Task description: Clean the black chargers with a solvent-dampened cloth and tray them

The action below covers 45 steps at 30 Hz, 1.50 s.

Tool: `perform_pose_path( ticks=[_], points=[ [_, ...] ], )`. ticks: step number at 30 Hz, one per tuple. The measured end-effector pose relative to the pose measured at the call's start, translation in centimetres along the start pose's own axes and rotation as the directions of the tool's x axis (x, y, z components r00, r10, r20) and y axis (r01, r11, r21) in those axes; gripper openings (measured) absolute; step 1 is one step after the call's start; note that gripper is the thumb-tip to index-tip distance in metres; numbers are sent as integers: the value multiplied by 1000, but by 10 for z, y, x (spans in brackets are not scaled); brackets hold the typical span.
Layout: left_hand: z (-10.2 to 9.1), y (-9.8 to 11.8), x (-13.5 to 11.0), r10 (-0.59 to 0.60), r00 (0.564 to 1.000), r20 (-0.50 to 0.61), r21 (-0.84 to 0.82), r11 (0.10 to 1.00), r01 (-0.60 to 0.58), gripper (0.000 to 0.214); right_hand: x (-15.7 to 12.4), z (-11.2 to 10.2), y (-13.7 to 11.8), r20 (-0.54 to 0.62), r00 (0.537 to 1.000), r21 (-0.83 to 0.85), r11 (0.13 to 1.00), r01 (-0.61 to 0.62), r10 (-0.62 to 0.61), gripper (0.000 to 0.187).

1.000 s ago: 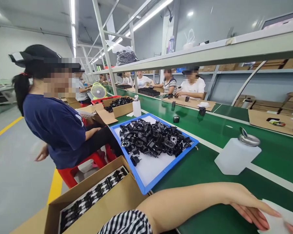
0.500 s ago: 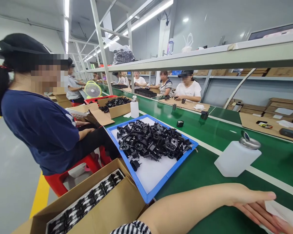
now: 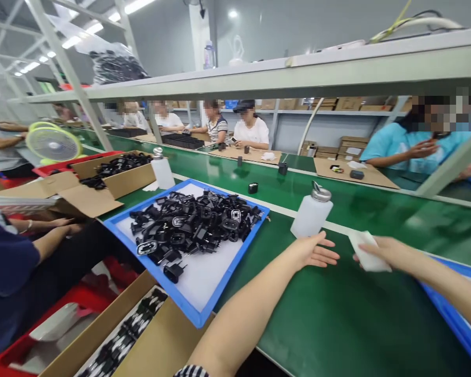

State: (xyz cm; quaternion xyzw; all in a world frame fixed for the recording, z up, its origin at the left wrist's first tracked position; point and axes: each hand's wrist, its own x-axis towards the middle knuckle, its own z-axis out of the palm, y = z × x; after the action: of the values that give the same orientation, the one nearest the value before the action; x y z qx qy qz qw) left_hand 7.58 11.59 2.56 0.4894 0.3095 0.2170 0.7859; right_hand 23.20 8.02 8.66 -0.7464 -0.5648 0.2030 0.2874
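Note:
My left hand (image 3: 316, 252) is open over the green bench, palm turned to the right with the fingers stretched out and nothing in it. Just behind it stands a white plastic pump bottle (image 3: 311, 215) with a metal top. To the right, my right hand (image 3: 384, 251) pinches a folded white wipe (image 3: 369, 253) above the bench. A gap separates the two hands. Left of them, a blue-rimmed tray (image 3: 235, 275) holds a heap of black plug adapters (image 3: 204, 222).
An open carton (image 3: 160, 335) of packed parts sits at lower left, near a seated co-worker (image 3: 8, 272). Another blue tray (image 3: 447, 298) is at the right edge. A shelf (image 3: 239, 84) crosses above the green belt (image 3: 377, 204); several people work on the far side.
The view has swung to the right. My hands, close together at the lower right before, are now apart, with the wipe in the right hand only.

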Motion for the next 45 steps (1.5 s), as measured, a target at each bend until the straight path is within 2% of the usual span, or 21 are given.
perform_pose_path(
  ticks=[1,3,5,8,10,13,15,21,26,32,40,45],
  points=[
    [1,-1,1,-17,999,-44,37,999,18,37,13,-7,-11,77,996,-39,999,-32,35,24],
    [2,-4,4,-51,996,-73,117,991,59,31,38,-17,-33,1,999,-72,997,-38,38,24],
    [3,-6,5,-64,996,-68,170,983,75,24,56,-19,-54,-96,995,-95,995,15,-24,22],
    [5,-8,5,-58,996,-67,223,972,71,21,65,-7,-77,-212,967,-149,982,113,-143,24],
    [6,-8,5,-50,996,-67,248,966,65,21,63,6,-83,-275,933,-165,967,194,-234,23],
    [7,-9,6,-41,997,-71,285,957,60,20,56,23,-80,-358,863,-130,935,331,-356,23],
    [9,-10,7,-37,996,-76,308,949,59,19,54,31,-74,-376,840,-67,916,396,-390,24],
    [12,-14,13,-29,995,-98,369,927,64,20,59,42,-61,-392,848,128,891,435,-357,40],
    [11,-20,18,-8,996,-91,415,909,45,19,64,47,-55,-412,837,196,862,467,-360,52],
    [10,-22,21,16,997,-72,455,890,18,18,67,49,-52,-460,811,246,826,508,-362,55],
    [10,-24,21,41,998,-57,488,873,-8,20,63,35,-50,-448,817,235,834,499,-363,47],
    [8,-26,24,48,998,-50,507,862,-16,21,57,29,-42,-372,778,67,822,566,-506,36]
  ],
)
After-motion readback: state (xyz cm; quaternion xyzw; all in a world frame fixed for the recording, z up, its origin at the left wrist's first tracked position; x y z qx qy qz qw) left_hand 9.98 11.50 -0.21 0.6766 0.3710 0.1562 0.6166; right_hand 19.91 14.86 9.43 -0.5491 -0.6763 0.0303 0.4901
